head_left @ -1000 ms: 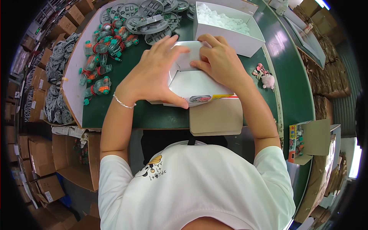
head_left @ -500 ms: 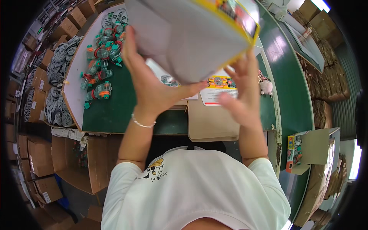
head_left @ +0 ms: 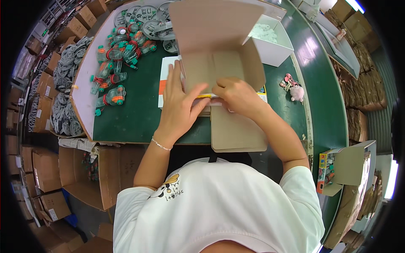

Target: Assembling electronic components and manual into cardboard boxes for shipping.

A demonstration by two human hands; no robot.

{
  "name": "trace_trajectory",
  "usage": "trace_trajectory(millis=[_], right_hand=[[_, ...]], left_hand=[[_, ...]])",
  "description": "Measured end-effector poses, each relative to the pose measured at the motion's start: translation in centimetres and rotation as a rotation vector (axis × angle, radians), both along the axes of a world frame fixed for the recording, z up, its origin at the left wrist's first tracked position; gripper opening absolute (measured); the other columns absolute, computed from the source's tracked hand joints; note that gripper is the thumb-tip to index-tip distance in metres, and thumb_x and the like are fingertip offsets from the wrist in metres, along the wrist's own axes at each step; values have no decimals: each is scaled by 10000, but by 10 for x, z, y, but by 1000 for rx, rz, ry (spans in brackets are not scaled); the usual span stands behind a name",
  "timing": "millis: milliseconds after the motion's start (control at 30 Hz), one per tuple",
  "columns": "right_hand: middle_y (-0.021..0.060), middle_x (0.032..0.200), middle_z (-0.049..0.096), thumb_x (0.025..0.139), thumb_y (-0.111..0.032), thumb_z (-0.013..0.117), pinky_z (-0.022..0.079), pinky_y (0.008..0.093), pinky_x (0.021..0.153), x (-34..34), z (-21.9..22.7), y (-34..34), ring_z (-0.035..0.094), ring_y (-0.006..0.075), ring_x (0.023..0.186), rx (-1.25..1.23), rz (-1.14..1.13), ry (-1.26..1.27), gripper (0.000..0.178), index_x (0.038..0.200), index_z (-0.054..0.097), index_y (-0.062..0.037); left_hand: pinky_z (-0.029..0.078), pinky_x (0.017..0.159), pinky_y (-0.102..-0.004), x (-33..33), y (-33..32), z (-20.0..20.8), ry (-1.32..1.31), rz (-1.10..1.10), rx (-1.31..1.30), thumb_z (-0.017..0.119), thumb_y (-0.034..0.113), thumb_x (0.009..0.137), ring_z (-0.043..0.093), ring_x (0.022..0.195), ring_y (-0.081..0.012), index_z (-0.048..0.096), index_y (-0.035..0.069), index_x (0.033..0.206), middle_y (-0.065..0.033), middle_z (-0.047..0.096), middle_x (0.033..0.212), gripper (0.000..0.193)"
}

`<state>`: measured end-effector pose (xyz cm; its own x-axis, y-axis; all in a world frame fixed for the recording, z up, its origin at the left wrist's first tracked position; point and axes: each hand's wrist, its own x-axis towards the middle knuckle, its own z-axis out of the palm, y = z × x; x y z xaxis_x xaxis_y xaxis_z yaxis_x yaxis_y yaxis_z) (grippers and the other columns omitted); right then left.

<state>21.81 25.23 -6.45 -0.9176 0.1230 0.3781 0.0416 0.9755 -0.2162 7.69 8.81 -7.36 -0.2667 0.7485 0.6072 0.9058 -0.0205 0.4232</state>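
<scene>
A small carton (head_left: 215, 63) stands upright on the green table, lid raised, with its plain brown inside showing. Its near edge has a narrow white and yellow strip (head_left: 204, 96). My left hand (head_left: 176, 97) lies along the carton's left side with fingers stretched out; its thumb and forefinger are apart near that strip. With curled fingers, my right hand (head_left: 238, 95) pinches the carton's near edge, and the fingertips are partly hidden. Beneath the near edge, a flat brown cardboard piece (head_left: 238, 133) juts over the table's front edge. Printed sheets (head_left: 163, 82) lie under the carton.
Several clear bottles with green and orange parts (head_left: 114, 96) lie at left, with grey round trays (head_left: 147, 13) behind. A white box of pale pieces (head_left: 274, 50) stands at right near a pink pompom keychain (head_left: 296, 92). An open carton (head_left: 331, 168) sits at far right.
The carton has come down from in front of my view onto the table, and its open brown inside now faces me. My right hand has closed on its near edge.
</scene>
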Motion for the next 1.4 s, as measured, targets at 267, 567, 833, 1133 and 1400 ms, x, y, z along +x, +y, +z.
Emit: trace_trajectory(millis=[267,567,833,1133,1400], right_hand=[[107,860,554,782,-74,705,505,420,697,5,-5,-16,584,305,868,11,-86,58,123,841,604,-38],[98,866,565,722,27,663,525,404,714,16,-8,-12,598,304,883,62,-162,-56,160,860,614,-38],[101,941,607,723,10,701,534,412,733,7,23,-2,628,319,930,61,-244,-514,183,874,611,-40],[94,920,704,801,-43,752,532,318,811,14,107,25,685,254,866,-57,-282,453,187,975,691,-9],[147,970,735,774,-299,738,540,374,837,-33,36,271,704,313,928,-36,-632,-196,317,1005,740,-81]], left_hand=[[352,1049,-522,7,13,-24,-73,124,-108,739,261,843,378,1356,-503,684,81,906,-321,399,1462,199],[375,1015,-509,-1,5,-18,31,82,-222,746,258,825,445,1302,-485,689,66,886,-292,462,1418,210],[363,1044,-516,-12,6,-13,2,96,-284,739,297,828,464,1286,-473,709,109,992,-291,475,1399,251],[350,1101,-405,-63,-11,76,77,-101,-76,722,362,871,445,1373,-341,617,129,1315,-207,479,1458,513],[538,681,-296,-207,88,31,-335,398,-125,714,316,899,694,756,-175,634,-1,1082,-111,721,908,374]])
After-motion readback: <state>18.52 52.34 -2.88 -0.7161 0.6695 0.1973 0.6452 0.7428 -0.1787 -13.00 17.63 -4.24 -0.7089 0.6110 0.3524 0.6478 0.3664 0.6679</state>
